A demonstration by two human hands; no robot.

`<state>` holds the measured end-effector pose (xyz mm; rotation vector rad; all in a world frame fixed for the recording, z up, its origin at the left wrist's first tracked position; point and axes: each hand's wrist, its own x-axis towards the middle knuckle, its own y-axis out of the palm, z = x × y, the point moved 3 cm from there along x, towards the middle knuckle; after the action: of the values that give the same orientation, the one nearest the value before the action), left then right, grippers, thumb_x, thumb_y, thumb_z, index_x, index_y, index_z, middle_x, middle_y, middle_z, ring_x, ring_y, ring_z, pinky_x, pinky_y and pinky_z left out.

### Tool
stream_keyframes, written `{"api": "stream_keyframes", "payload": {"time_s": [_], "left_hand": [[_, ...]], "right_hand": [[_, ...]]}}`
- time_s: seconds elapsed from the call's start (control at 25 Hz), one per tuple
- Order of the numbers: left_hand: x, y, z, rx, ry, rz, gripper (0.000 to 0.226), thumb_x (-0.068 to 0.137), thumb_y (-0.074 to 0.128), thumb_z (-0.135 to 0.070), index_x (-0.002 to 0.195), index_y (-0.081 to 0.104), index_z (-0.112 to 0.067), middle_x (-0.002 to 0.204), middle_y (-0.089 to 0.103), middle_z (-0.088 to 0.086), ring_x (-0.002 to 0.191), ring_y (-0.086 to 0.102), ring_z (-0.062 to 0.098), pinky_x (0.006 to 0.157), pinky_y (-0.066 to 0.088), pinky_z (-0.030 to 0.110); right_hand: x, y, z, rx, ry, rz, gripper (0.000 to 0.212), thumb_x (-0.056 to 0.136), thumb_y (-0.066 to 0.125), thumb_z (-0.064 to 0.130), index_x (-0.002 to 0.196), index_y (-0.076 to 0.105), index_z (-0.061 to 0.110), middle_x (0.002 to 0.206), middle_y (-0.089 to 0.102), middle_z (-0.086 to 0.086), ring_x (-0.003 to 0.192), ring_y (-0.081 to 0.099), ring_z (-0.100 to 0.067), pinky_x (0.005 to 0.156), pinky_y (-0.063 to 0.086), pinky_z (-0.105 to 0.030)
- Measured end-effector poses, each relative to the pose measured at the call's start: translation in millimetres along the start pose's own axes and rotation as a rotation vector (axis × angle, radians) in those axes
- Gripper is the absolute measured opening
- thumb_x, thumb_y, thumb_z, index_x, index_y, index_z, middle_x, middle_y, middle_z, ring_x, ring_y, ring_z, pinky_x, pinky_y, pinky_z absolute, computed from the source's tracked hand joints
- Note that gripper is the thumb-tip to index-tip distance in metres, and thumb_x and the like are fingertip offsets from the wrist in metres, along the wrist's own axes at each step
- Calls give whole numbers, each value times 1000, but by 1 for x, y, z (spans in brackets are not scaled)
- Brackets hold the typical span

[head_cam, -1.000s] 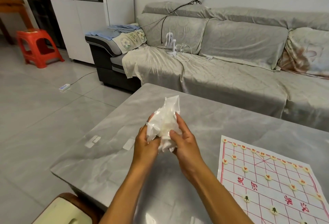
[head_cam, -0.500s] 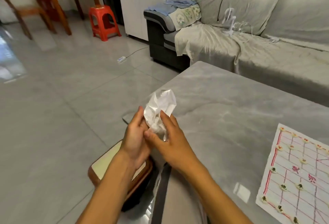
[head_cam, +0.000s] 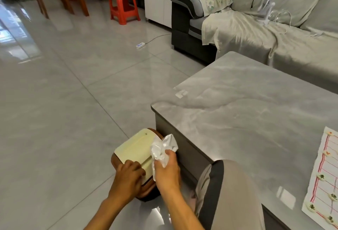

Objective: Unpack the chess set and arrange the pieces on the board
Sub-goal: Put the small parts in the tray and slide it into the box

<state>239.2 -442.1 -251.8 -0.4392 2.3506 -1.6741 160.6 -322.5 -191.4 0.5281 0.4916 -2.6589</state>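
**Crumpled wrapper held over a lidded bin beside the counter**

Head view: At lower centre of the frame a crumpled plastic bag (head_cam: 162,150) is pinched in the grip of the right hand (head_cam: 167,172), fingers curled round its lower part, the wrist bent down over the floor. The left hand (head_cam: 129,176) is laid on the near edge of the bin lid (head_cam: 135,148), fingers curled over it; whether the lid is being pressed or lifted cannot be told. The bin (head_cam: 146,189) stands on the floor just beside the counter (head_cam: 247,112). The chess board (head_cam: 323,178) is seen at the right edge of the frame, on the counter, with round pieces (head_cam: 321,176) already set on its lines.

The bag could be dropped beside the bin if released before the lid is opened. A piece left inside the wrapper, which cannot be ruled out here, would be thrown away with it.
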Motion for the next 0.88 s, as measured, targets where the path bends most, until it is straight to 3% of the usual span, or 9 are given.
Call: {"api": "stream_keyframes", "payload": {"time_s": [0.12, 0.2, 0.28, 0.4, 0.52, 0.6, 0.68, 0.8, 0.88], "left_hand": [[0, 15, -1, 66, 64, -18, 37, 78, 47, -57, 86, 72, -31, 93, 66, -12, 92, 54, 20, 75, 34, 33], [-8, 20, 3, -20, 72, -154, 42, 91, 42, -48, 102, 72, -21, 115, 63, -2, 107, 53, 26, 87, 35, 36], [-12, 19, 16, -72, 3, -304, 35, 89, 42, -32, 100, 72, -16, 125, 57, 3, 113, 51, 29, 91, 37, 38], [-5, 17, 28, -76, -66, -354, 37, 85, 43, -30, 110, 66, -14, 135, 50, 10, 123, 45, 32, 102, 33, 47], [18, 13, 31, -2, -75, -291, 50, 96, 30, -47, 125, 57, -17, 146, 42, 13, 137, 33, 33, 115, 11, 49], [30, 13, 33, -30, -111, -279, 49, 91, 38, -46, 125, 58, -17, 148, 38, 11, 139, 30, 32, 114, 17, 54], [34, 17, 35, -59, -142, -278, 50, 86, 43, -41, 126, 58, -16, 149, 37, 10, 140, 28, 31, 111, 25, 59], [35, 23, 39, -84, -144, -261, 51, 86, 42, -40, 131, 54, -17, 150, 35, 9, 141, 25, 28, 110, 28, 59], [35, 28, 43, -146, -162, -241, 51, 89, 41, -42, 135, 49, -21, 152, 33, 6, 142, 23, 24, 112, 26, 57]], "right_hand": [[13, 17, -21, -444, -26, 30, 43, 90, 60, 26, 122, 31, 29, 121, 54, -1, 103, 58, -22, 81, 52, -31], [22, 30, -29, -714, -124, 83, 33, 90, 56, 19, 119, 41, 24, 119, 58, -2, 106, 56, -26, 86, 49, -36], [35, 43, -34, -825, -170, 152, 27, 90, 55, 16, 117, 50, 20, 121, 58, -5, 112, 51, -28, 94, 44, -37], [62, 61, -36, -1005, -188, 270, 25, 90, 57, 29, 112, 61, 19, 121, 60, -8, 120, 41, -29, 101, 32, -38], [81, 73, -40, -936, -133, 274, 38, 86, 62, 34, 119, 54, 20, 129, 48, -8, 123, 36, -28, 102, 34, -38], [88, 70, -40, -799, -123, 115, 54, 81, 70, 28, 125, 40, 19, 132, 35, -7, 120, 42, -26, 97, 44, -36], [88, 72, -42, -842, -164, 100, 48, 84, 68, 20, 125, 43, 16, 132, 39, -8, 120, 46, -27, 97, 46, -37], [76, 84, -61, -1205, -138, 379, 42, 89, 60, 29, 127, 55, 11, 138, 48, -14, 138, 29, -35, 118, 7, -51], [71, 90, -77, -1463, -133, 523, 55, 91, 51, 46, 135, 51, 13, 146, 41, -15, 145, 9, -39, 110, -19, -59]]}}
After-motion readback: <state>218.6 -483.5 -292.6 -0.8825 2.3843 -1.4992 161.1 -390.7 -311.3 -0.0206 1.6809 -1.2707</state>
